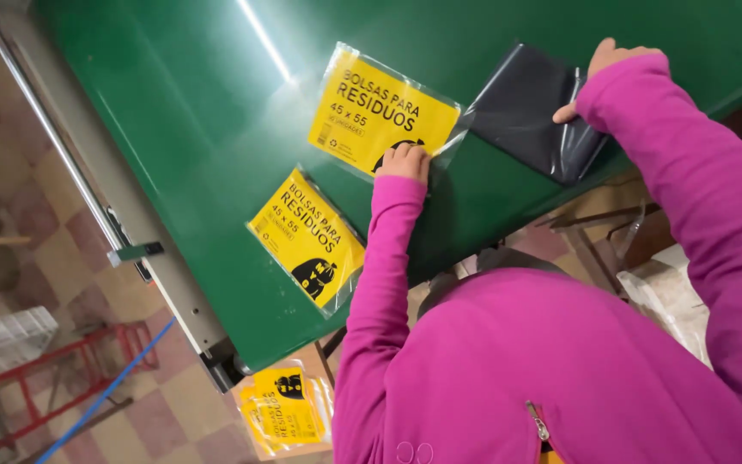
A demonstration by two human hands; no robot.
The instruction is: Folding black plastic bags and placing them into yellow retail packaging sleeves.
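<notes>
Pressed flat, the left hand (404, 161) rests with its fingers down on the near edge of a clear plastic sleeve with a yellow printed card inside (381, 110), pinning it to the green table (173, 112) rather than closing around it. To the right, the right hand (599, 73) grips the far corner of a folded stack of black bags (526, 107), thumb under the edge and fingers over the top as far as the pink sleeve (689, 172) lets one see; the stack lies on the table with its left end touching the sleeve's open mouth. A second packet with a yellow card (307, 236) lies nearer the left, close to the table's near edge and apart from both hands. Below the table edge, a pile of similar yellow packets (285, 412) sits in a cardboard box. A metal rail (96, 198) runs along the table's left side, above a chequered tile floor (36, 258). To do this well, I judge the left hand should keep the sleeve flat and its mouth held open, while the right hand keeps the black stack square and level with that mouth, so that its corners do not catch on the thin film or crumple the yellow card.
</notes>
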